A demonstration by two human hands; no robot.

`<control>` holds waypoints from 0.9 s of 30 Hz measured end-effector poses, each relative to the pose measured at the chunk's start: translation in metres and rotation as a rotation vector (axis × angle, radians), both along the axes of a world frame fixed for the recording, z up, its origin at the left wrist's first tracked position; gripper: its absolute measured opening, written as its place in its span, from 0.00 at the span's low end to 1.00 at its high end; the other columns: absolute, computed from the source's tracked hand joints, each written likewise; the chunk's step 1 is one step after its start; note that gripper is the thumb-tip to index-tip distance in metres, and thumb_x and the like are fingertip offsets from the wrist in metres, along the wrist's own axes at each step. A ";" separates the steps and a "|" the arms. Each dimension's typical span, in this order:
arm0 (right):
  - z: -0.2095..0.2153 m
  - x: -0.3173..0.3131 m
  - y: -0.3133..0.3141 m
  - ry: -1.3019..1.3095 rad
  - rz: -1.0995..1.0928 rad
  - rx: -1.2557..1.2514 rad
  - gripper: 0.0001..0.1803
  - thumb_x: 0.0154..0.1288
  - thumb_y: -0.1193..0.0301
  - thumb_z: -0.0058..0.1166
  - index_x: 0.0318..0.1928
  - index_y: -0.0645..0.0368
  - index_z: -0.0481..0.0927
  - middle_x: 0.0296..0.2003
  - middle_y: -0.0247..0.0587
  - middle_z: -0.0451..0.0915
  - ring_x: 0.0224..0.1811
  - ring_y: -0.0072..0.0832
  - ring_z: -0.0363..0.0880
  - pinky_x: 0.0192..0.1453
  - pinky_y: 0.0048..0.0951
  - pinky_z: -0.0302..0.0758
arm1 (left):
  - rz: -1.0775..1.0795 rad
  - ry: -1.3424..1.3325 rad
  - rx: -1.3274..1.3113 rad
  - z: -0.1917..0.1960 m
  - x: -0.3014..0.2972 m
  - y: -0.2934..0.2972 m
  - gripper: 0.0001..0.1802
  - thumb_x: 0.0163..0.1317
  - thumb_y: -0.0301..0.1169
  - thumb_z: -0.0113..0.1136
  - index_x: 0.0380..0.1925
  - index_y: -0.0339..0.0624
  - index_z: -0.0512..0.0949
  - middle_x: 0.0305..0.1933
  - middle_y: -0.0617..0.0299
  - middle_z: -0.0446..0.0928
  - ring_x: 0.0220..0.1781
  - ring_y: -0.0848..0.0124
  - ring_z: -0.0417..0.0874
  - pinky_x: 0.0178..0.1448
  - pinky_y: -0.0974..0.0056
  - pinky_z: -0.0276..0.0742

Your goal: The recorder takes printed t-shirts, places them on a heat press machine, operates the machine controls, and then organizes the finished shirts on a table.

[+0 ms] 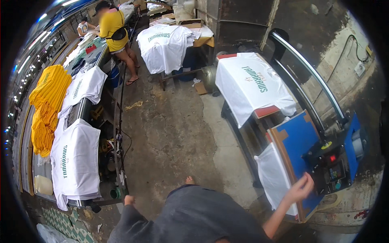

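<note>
My right hand [300, 189] is raised over the near end of a heat press, with fingers loosely bent and nothing visible in them. Just beyond it is the press's black control box [334, 172], which has a red lit display. Below the hand lies the blue-topped press plate [298, 135] with a brown edge. White cloth [270, 174] hangs out from under that plate. On the press's farther bed a white printed T-shirt [253, 81] is spread flat. My left hand [129, 199] hangs low by my side, near the left table; only a small part shows, its fingers mostly hidden.
Along the left table [75, 111] lie white printed shirts [79, 162] and a stack of yellow shirts [48, 93]. More white shirts [164, 46] cover a stand ahead. A person in yellow [111, 26] stands at the far table. Curved metal rails [310, 71] rise beside the press.
</note>
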State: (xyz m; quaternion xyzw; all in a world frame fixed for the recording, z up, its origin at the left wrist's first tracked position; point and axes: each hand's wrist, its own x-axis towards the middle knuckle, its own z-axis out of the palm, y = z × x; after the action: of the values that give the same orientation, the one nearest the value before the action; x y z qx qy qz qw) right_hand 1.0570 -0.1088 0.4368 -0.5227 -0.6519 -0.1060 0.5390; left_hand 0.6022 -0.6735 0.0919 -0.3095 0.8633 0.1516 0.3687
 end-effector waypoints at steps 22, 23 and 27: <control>-0.302 -0.288 0.307 0.696 0.313 -1.406 0.37 0.52 0.58 0.60 0.59 0.60 0.62 0.58 0.44 0.63 0.59 0.38 0.62 0.57 0.45 0.60 | -1.122 0.177 0.783 0.089 -0.118 0.462 0.16 0.57 0.36 0.51 0.42 0.41 0.76 0.41 0.51 0.78 0.46 0.56 0.78 0.50 0.58 0.71; -0.299 -0.308 0.310 0.678 0.506 -1.275 0.33 0.54 0.60 0.59 0.57 0.64 0.65 0.55 0.44 0.67 0.56 0.35 0.65 0.56 0.40 0.62 | -1.089 0.206 0.759 0.095 -0.134 0.479 0.16 0.57 0.36 0.51 0.42 0.41 0.76 0.41 0.51 0.78 0.46 0.56 0.78 0.50 0.58 0.71; -0.211 -0.398 0.286 0.523 0.912 -1.219 0.22 0.58 0.68 0.56 0.49 0.70 0.72 0.46 0.42 0.75 0.45 0.28 0.73 0.52 0.28 0.67 | -0.999 0.419 0.965 0.118 -0.207 0.555 0.15 0.60 0.33 0.49 0.46 0.41 0.73 0.43 0.56 0.77 0.44 0.67 0.78 0.49 0.63 0.72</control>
State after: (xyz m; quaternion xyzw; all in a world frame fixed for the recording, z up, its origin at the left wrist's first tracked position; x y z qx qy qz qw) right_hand 0.6594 0.1776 0.2258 -0.4150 -0.5970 0.6249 0.2844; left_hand 0.3956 -0.1184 0.2102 0.3546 0.7912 0.3851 0.3160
